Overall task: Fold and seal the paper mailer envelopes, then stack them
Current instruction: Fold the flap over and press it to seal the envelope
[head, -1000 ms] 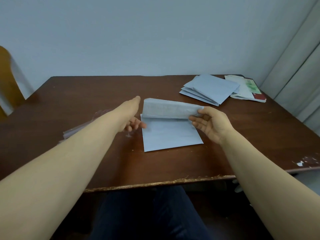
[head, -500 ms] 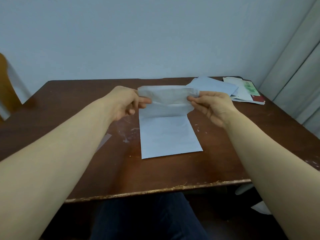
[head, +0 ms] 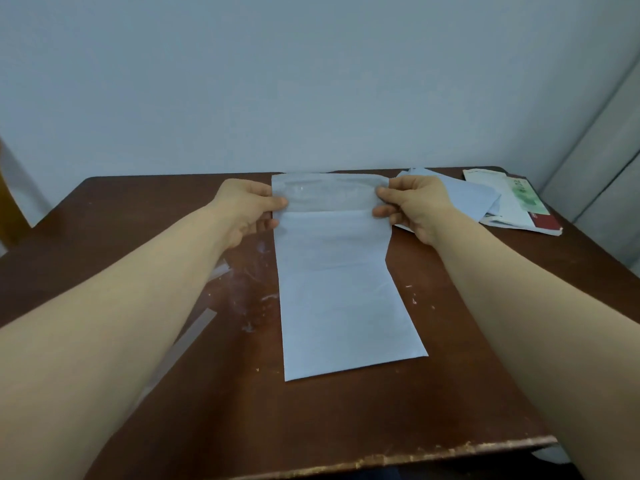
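Observation:
A pale blue paper mailer envelope (head: 343,296) lies lengthwise in the middle of the dark wooden table (head: 460,393), its near end flat on the wood. Its far end, the flap with a shiny adhesive strip (head: 329,194), is raised off the table. My left hand (head: 247,207) pinches the flap's left corner and my right hand (head: 414,206) pinches its right corner. A stack of pale blue envelopes (head: 474,199) lies at the back right, partly hidden behind my right hand.
A white booklet with green and red print (head: 512,206) lies at the back right corner next to the stack. Clear peeled strips (head: 194,330) lie on the table under my left forearm. A wooden chair back (head: 7,209) stands at the far left. The front table edge is chipped.
The flap was folded over the envelope a second ago. Both hands have lifted it up and away from me, so the envelope is stretched out long. The view has tilted down.

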Motion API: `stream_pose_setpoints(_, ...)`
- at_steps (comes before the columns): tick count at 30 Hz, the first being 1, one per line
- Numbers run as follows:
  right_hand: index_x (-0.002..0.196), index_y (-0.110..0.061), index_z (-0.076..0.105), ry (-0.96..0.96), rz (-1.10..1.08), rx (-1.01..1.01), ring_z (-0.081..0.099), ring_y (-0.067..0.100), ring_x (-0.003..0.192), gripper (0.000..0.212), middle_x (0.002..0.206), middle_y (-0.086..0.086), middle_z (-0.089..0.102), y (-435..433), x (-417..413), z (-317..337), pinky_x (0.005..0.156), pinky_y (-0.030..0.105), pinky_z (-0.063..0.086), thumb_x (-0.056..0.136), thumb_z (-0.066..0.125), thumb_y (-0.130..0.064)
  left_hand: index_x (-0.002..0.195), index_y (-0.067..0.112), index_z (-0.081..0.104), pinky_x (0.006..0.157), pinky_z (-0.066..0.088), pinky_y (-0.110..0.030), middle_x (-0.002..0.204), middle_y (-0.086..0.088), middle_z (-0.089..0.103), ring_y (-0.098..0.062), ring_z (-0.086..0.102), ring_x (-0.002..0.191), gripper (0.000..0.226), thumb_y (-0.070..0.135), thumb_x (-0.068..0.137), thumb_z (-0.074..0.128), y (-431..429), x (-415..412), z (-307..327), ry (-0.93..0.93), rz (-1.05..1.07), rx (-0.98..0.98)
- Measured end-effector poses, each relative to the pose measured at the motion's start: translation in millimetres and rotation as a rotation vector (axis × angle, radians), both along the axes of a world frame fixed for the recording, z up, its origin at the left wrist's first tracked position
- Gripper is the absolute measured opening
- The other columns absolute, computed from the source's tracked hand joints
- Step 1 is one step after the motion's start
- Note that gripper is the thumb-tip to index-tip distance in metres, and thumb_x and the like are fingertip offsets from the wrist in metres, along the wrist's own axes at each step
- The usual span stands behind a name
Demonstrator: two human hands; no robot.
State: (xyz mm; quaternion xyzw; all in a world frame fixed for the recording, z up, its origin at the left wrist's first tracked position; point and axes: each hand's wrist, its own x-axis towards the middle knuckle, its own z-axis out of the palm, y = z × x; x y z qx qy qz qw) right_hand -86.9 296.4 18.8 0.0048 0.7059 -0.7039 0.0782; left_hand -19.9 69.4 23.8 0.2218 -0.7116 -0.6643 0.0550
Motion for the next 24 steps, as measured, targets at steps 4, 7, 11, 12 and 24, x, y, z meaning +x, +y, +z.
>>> stream_pose_setpoints(4, 0.088, -0.008, 0.057, -0.031, 0.007, -0.029, 0.067, 0.01, 0.05, 0.009, 0.082, 0.008, 0.063, -12.5, -27.1, -9.5, 0.04, 0.018, 0.046, 0.087, 0.063, -0.001, 0.085, 0.005, 0.064, 0.052, 0.056, -0.019, 0.089, -0.009, 0.065, -0.016, 0.063, 0.075, 0.013, -0.005, 0.078, 0.069, -9.4, -23.8, -12.7, 0.034, 0.036, 0.045)
stream_pose_setpoints(7, 0.089, -0.005, 0.06, -0.042, 0.026, -0.058, 0.07, 0.015, 0.062, 0.008, 0.084, 0.01, 0.066, -21.4, -46.8, -16.3, 0.05, 0.02, 0.054, 0.087, 0.06, 0.003, 0.082, 0.006, 0.064, 0.065, 0.059, -0.024, 0.091, -0.009, 0.066, -0.019, 0.066, 0.083, 0.014, -0.007, 0.079, 0.067, -15.5, -42.9, -22.2, 0.053, 0.057, 0.074)
stream_pose_setpoints(11, 0.082, -0.005, 0.058, -0.116, -0.016, -0.057, 0.07, 0.025, 0.073, 0.02, 0.086, 0.014, 0.063, -35.6, -66.8, -22.9, 0.059, 0.025, 0.059, 0.084, 0.049, 0.013, 0.082, 0.008, 0.064, 0.067, 0.059, -0.024, 0.096, -0.009, 0.067, -0.018, 0.067, 0.084, 0.01, -0.001, 0.081, 0.068, -24.3, -65.1, -34.1, 0.023, 0.08, 0.068)
stream_pose_setpoints(12, 0.08, -0.004, 0.056, -0.143, -0.025, -0.068, 0.07, 0.028, 0.074, 0.021, 0.085, 0.015, 0.061, -39.3, -70.3, -24.8, 0.062, 0.027, 0.06, 0.083, 0.046, 0.014, 0.083, 0.008, 0.064, 0.065, 0.059, -0.023, 0.096, -0.009, 0.067, -0.018, 0.067, 0.084, 0.008, 0.001, 0.081, 0.068, -26.3, -68.9, -37.2, 0.014, 0.083, 0.054)
stream_pose_setpoints(24, 0.074, -0.002, 0.063, -0.156, -0.063, 0.113, 0.07, 0.024, 0.067, 0.03, 0.08, 0.009, 0.067, -51.7, -99.7, -53.6, 0.06, 0.027, 0.059, 0.088, 0.064, -0.029, 0.079, 0.011, 0.066, 0.077, 0.058, -0.028, 0.093, -0.01, 0.066, -0.022, 0.067, 0.091, 0.017, -0.006, 0.077, 0.069, -37.9, -91.7, -60.8, 0.003, 0.045, -0.037)
